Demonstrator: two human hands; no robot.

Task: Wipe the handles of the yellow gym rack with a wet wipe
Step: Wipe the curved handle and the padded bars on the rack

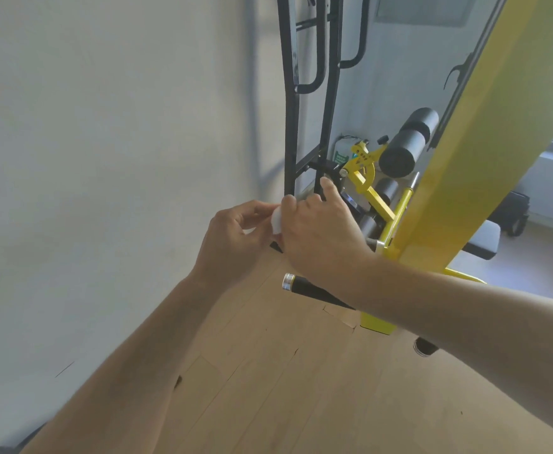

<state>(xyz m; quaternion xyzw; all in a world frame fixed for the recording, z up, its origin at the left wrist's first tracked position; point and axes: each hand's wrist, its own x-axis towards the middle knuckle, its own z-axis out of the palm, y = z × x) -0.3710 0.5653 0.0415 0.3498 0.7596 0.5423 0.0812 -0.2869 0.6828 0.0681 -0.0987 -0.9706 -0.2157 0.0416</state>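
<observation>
Fingers (252, 213) of both the left hand (232, 237) and right hand (321, 237) pinch a white wet wipe (276, 219), above the black handle (314, 291) of the yellow gym rack (484, 142).

two bare forearms, left hand (232, 237), right hand (321, 237), no sleeves showing

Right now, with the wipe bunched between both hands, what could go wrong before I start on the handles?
The wet wipe is pinched between the left hand and right hand over the wooden floor; it might slip and land there. The right forearm passes just above the black handle and could knock it.
</observation>
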